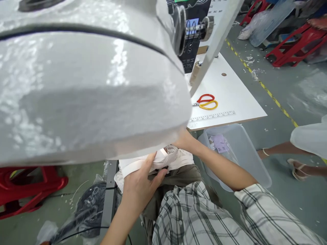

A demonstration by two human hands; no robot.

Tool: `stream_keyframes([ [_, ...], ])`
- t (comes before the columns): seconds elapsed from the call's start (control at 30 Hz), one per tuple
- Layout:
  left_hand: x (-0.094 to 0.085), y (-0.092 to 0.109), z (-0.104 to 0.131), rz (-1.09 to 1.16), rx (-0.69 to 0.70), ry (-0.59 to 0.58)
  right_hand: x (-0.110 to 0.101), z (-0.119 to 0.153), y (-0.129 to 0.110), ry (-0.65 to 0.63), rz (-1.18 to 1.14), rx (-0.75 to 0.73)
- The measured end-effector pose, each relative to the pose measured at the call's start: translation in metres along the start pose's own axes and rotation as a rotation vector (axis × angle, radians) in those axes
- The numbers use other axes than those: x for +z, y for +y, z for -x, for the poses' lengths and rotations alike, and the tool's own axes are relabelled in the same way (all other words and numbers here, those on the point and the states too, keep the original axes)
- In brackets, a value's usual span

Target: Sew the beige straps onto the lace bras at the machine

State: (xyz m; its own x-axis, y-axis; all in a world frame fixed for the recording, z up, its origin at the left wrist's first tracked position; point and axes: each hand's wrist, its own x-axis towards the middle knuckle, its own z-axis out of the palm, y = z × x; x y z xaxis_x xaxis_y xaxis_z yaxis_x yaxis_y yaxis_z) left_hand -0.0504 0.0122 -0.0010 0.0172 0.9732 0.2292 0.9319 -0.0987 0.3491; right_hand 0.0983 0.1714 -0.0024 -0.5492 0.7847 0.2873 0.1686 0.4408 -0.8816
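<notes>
A large pale sewing machine head fills the upper left and hides much of the work below it. Under its lower edge, my left hand grips a white fabric piece with lace, thumb and fingers on its near side. The fabric is bunched and hangs above my lap. Only the wrist and back of my right hand show at the far side of the fabric; its fingers are hidden behind the machine head.
Scissors with red and yellow handles lie on the white tabletop beside a printed ruler scale. A clear plastic bin stands below the table edge. Red stools and another person's legs are at right.
</notes>
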Motion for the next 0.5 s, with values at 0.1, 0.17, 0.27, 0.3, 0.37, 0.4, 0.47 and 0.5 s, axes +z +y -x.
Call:
stream_keyframes([
  [0.1, 0.0, 0.002, 0.001, 0.021, -0.009, 0.008, 0.0, 0.001, 0.003, 0.023, 0.023, -0.067],
  [0.17, 0.002, 0.004, 0.002, 0.018, 0.009, 0.047, 0.0, 0.002, 0.003, 0.037, 0.01, -0.082],
  [0.27, 0.006, 0.008, 0.003, -0.01, 0.035, 0.117, -0.001, 0.008, 0.003, 0.076, -0.013, -0.071],
  [0.3, 0.007, 0.009, 0.003, -0.02, 0.039, 0.135, 0.0, 0.01, 0.003, 0.09, -0.025, -0.062],
  [0.37, 0.008, 0.011, 0.003, -0.032, 0.038, 0.161, 0.0, 0.017, 0.004, 0.125, -0.069, -0.045],
  [0.4, 0.009, 0.012, 0.003, -0.035, 0.032, 0.172, 0.001, 0.021, 0.005, 0.144, -0.103, -0.036],
  [0.47, 0.01, 0.014, 0.003, -0.04, 0.007, 0.203, 0.001, 0.029, 0.006, 0.19, -0.17, -0.026],
  [0.5, 0.01, 0.015, 0.004, -0.045, -0.011, 0.218, 0.0, 0.033, 0.006, 0.204, -0.192, -0.023],
])
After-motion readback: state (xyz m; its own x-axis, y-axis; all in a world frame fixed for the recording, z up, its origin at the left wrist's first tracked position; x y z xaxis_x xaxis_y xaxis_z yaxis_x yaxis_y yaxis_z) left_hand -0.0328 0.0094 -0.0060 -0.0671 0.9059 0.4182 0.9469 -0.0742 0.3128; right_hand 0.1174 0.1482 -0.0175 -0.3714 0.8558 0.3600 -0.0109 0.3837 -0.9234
